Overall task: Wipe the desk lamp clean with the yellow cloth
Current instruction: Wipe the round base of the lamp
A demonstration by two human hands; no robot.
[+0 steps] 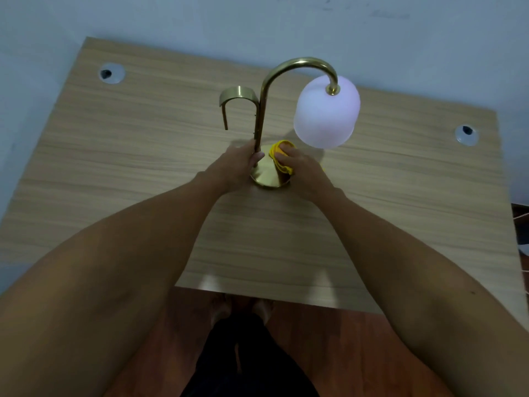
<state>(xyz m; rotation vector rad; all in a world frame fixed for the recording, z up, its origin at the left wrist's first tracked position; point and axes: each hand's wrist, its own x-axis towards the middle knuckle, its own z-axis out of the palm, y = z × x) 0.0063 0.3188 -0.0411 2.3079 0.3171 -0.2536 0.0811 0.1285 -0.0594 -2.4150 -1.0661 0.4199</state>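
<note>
A brass desk lamp (pixel 264 110) stands mid-desk, its curved stem arching right to a white frosted shade (pixel 326 113). A second brass hook (pixel 237 96) branches off to the left. My left hand (pixel 240 164) grips the stem just above the round brass base (pixel 267 174). My right hand (pixel 297 164) presses a bunched yellow cloth (pixel 282 156) onto the right side of the base. Most of the cloth is hidden under my fingers.
The wooden desk (pixel 143 167) has two round cable holes, one at the back left (pixel 111 73) and one at the right (pixel 466 134). A pale wall rises behind it. My feet and a reddish floor (pixel 329 339) show below the desk's front edge.
</note>
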